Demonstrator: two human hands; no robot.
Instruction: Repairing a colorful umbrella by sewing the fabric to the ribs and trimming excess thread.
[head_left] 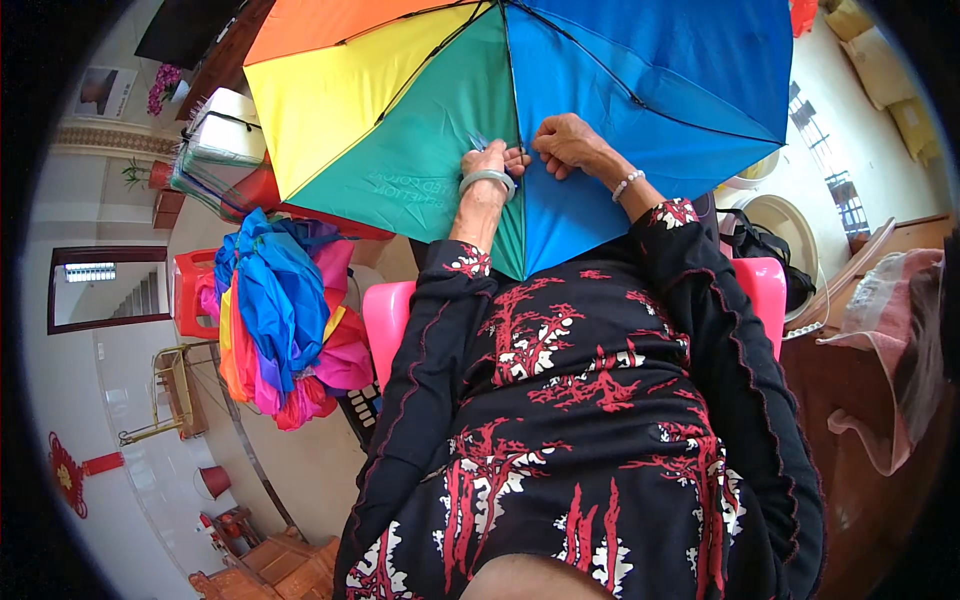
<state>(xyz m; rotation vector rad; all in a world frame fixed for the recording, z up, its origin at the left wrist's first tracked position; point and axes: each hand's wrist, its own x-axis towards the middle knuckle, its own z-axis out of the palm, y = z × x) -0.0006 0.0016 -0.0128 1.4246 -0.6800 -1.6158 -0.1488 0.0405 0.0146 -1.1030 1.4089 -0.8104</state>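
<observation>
A rainbow-coloured umbrella lies spread open before me, with its dark ribs facing up. Over the green panel, beside the seam with the blue one, is my left hand, wearing a pale bangle. Its fingers are curled, and a small clear or bluish thing sticks out by them, too unclear to name. Just across the seam, above the blue panel, my right hand has its fingertips pinched close to the dark rib. What sits in that pinch, perhaps thread or fabric, is too small to tell.
To my left, a heap of folded multicoloured umbrellas rests by a red stool. Behind it stands a wrapped white stack. Pink chair arms flank me. At right are a round tub, a black bag and a pink towel.
</observation>
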